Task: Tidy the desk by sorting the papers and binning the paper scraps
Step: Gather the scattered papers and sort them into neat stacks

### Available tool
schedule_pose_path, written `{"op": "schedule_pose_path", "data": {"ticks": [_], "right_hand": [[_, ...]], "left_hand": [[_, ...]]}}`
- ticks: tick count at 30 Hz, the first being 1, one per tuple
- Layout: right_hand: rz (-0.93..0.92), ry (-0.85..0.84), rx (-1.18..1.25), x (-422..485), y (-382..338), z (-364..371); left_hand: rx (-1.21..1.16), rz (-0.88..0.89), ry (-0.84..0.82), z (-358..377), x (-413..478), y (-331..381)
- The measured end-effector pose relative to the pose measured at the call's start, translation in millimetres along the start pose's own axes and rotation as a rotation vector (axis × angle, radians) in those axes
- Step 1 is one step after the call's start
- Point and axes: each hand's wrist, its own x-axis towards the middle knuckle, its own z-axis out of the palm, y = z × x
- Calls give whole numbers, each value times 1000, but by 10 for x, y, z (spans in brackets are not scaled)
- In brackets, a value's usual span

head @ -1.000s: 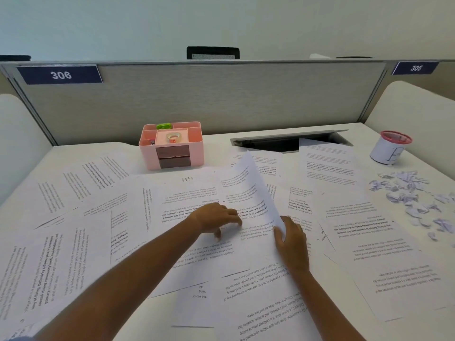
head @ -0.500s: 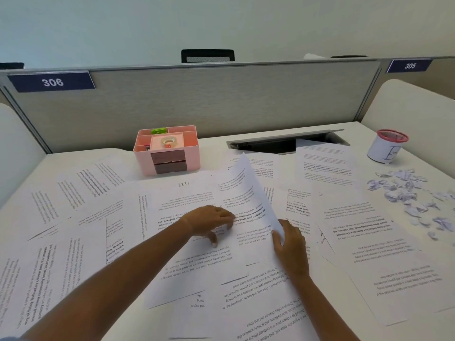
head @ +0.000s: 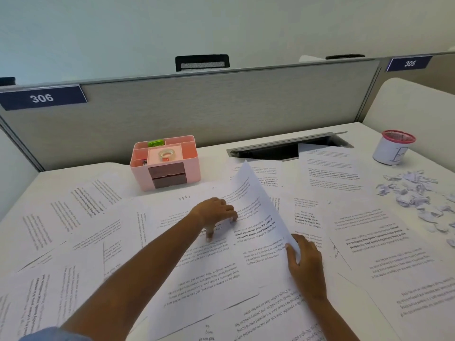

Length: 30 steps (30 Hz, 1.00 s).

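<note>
Sorting looks to be the step in hand: the right hand (head: pixel 305 262) pinches the near edge of a printed sheet (head: pixel 253 200), thumb in front and fingers hidden behind, tilting it up in front of the pink desk organizer (head: pixel 165 163). The left hand (head: pixel 216 212) sets bent fingertips on it; whether they pinch or press, I cannot tell. The next move calls for lifting it free to stack. Well right of the organizer, the paper scraps (head: pixel 413 193) run off-frame

Two hands out there: left hand (head: pixel 214 212), right hand (head: pixel 304 264). One raised sheet (head: pixel 256 205), over ten flat sheets (head: pixel 384 242), one organizer (head: pixel 139 173), one tape roll (head: pixel 166 154), one cup (head: pixel 391 153), two number signs (head: pixel 41 97), scraps (head: pixel 413 193) beyond counting.
</note>
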Motion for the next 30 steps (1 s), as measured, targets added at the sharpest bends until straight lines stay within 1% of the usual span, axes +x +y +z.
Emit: {"op": "schedule_pose_path", "data": {"ticks": [5,8,10,12,15,18,22,24,26,28,30], "right_hand": [[-9,10,-2,2,0,13],[-5,14,14,5,-1,8],[3,12,23,10,-3,3],[18,0,25,13,2,2],[43,-9,34,14,6,-1],[72,9,17,6,1,-6],[127,20,-4,2,-19,-21],[129,34,-18,1,-30,-23],[116,46,-42,-5,-39,-22],[106,28,-63,-9,-39,-20],[89,-9,-62,-9,-45,-20]], "left_hand": [[-49,-18,27,42,-19,-69],[-97,-58,89,136,-113,-117],[-187,-133,170,235,-189,-156],[-285,-252,243,325,-289,-191],[-481,-464,344,383,-467,-262],[-714,-677,484,366,-603,-309],[-1064,-898,674,453,-708,-263],[-1267,-987,709,551,-725,-131],[-1468,-1060,702,621,-714,98],[-1562,-1079,697,676,-671,345],[-1573,-1078,676,693,-627,579]]}}
